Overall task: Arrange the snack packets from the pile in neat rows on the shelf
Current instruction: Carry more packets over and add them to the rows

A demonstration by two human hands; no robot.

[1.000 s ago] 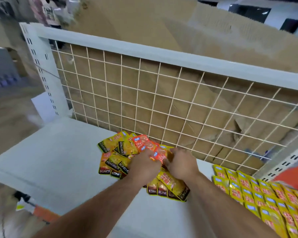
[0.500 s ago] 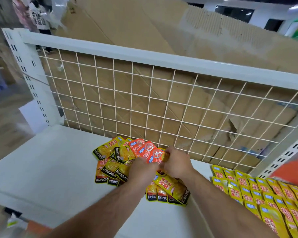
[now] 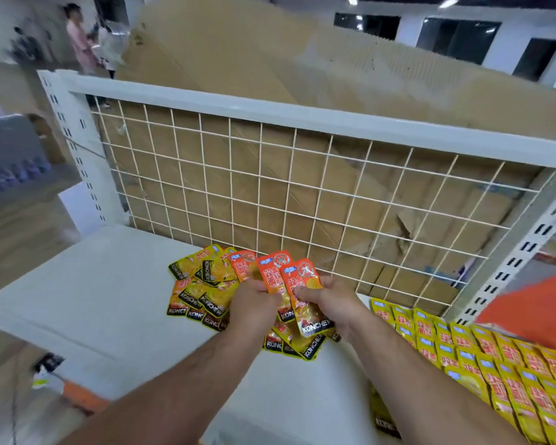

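Observation:
A loose pile of yellow and orange snack packets (image 3: 203, 284) lies on the white shelf (image 3: 103, 293) against the wire grid back. My left hand (image 3: 254, 303) and my right hand (image 3: 326, 301) are both over the pile, together gripping a fanned bunch of orange packets (image 3: 289, 277) held upright above it. Neat overlapping rows of yellow packets (image 3: 469, 354) cover the shelf at the right. One more yellow packet (image 3: 381, 412) lies near the front, partly hidden by my right forearm.
A white wire grid panel (image 3: 302, 194) with flattened cardboard (image 3: 270, 75) behind it closes the back of the shelf. Slotted uprights stand at both ends. An orange object (image 3: 533, 309) intrudes at the right edge. People stand far back left.
The orange packets have been lifted and fanned out higher between both hands. The view has shifted slightly, with the pile seen further right and lower.

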